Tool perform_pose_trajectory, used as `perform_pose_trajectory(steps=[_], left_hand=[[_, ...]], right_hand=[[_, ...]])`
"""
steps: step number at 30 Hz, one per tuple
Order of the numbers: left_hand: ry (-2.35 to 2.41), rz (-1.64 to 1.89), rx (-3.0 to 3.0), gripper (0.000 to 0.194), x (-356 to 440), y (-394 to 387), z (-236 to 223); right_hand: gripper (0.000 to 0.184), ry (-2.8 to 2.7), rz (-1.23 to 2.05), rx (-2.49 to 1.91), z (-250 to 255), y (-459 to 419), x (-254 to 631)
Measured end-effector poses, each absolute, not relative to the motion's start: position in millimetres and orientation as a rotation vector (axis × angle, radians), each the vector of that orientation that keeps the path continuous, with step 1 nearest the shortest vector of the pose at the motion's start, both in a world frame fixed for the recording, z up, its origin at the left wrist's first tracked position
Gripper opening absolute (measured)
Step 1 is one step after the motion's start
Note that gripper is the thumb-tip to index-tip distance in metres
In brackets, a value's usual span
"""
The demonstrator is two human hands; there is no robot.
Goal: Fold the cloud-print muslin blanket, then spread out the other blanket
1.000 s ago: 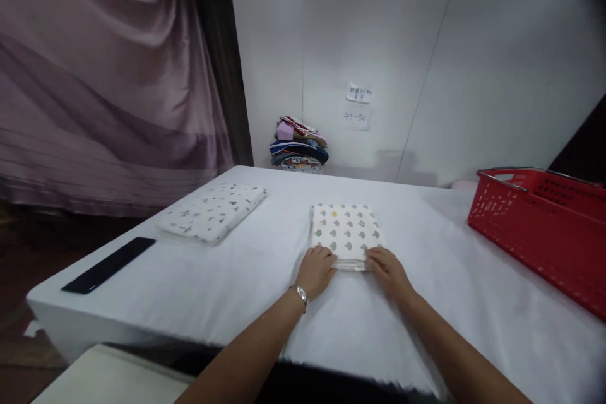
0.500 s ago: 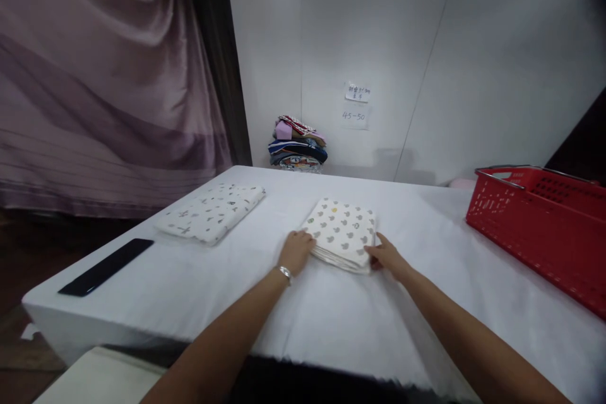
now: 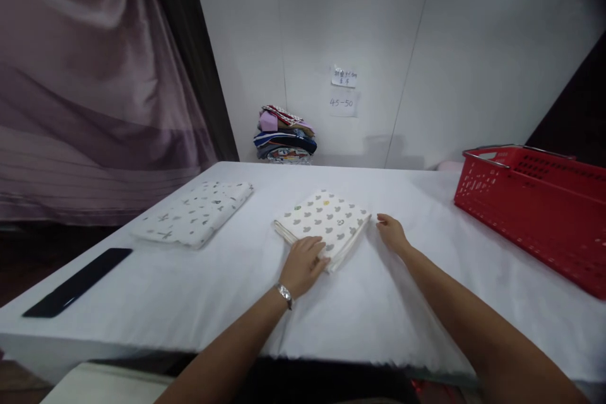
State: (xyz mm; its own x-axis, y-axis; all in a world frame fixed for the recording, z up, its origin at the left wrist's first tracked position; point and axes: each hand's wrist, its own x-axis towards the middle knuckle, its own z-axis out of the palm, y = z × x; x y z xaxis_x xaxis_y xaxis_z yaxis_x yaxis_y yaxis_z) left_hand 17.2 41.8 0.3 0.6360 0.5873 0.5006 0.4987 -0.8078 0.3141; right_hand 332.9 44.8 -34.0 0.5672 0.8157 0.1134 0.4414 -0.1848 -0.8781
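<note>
A folded white cloth (image 3: 326, 218) with grey apple-like prints and a few coloured ones lies at the middle of the table, turned so that one corner points toward me. My left hand (image 3: 304, 265) rests on its near edge, fingers stretched over the top layer and thumb at the near corner. Just off the right corner is my right hand (image 3: 392, 233), slightly curled and holding nothing, with a small gap to the fabric. Farther left lies another folded white cloth (image 3: 196, 211) with small dark prints.
A dark flat slab (image 3: 78, 283) lies near the left edge of the white-covered table (image 3: 227, 290). At the right stands a red plastic basket (image 3: 530, 214). Behind the table are a stack of folded fabrics (image 3: 285, 136) and a wall with paper notes (image 3: 343, 103). A mauve curtain (image 3: 95, 101) hangs left.
The printed cloth has turned on the table, its corner now toward me. My right hand has let go and moved slightly away; my left has shifted along the near edge. The view has moved slightly.
</note>
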Motion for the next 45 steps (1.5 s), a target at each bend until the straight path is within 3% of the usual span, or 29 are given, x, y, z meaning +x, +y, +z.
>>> perform_pose_trajectory(steps=[5, 14, 29, 45], left_hand=[[0.876, 0.782, 2.738, 0.041, 28, 33, -7], [0.922, 0.806, 2.723, 0.04, 31, 35, -13], [0.933, 0.769, 2.768, 0.038, 33, 40, -17], [0.921, 0.722, 2.837, 0.039, 38, 34, -16]], right_hand=[[0.052, -1.155, 0.461, -1.835, -31, 68, 332], [0.059, -1.34, 0.575, -1.722, -32, 75, 339], [0.044, -1.286, 0.458, -1.612, -46, 83, 338], [0.045, -1.239, 0.361, -1.724, -52, 84, 338]])
